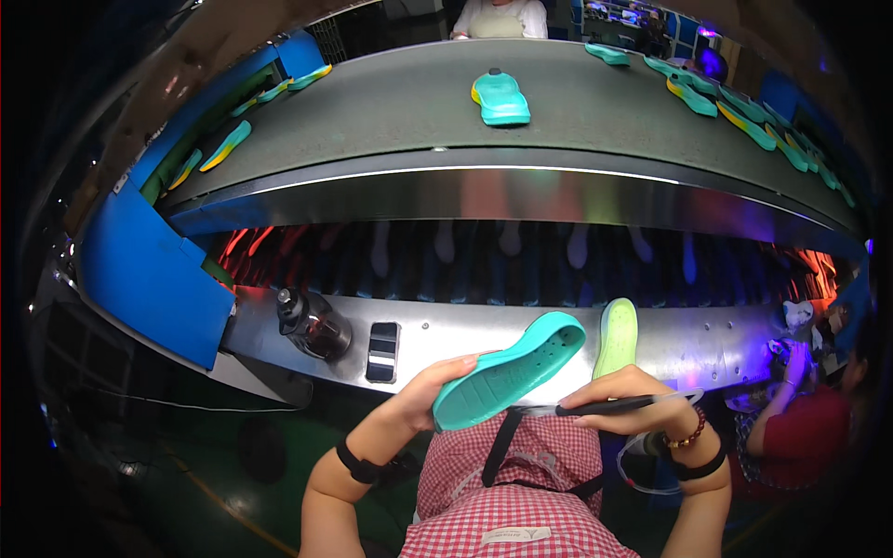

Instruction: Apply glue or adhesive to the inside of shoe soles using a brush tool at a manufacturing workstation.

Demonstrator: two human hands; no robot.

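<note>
My left hand (425, 398) is closed around the heel-to-side edge of a teal shoe sole (507, 372), tilted so that its hollow inner face with small holes shows. In my right hand (625, 402) is a slim black-handled brush (614, 405), gripped like a pen, with a thin clear tube at its back end. Its pale tip points left, close to the sole's lower edge; whether they touch I cannot tell. Just beyond my right hand, a light green sole (617, 337) lies on the metal ledge (465, 325).
A dark lidded bottle (313, 325) and a phone (382, 352) rest on the ledge's left. Above runs a conveyor belt (372, 116) with several teal-and-yellow soles (502, 98). Under it, a red-lit opening holds more soles. A co-worker in red (805, 428) sits at right; another person (502, 19) is across.
</note>
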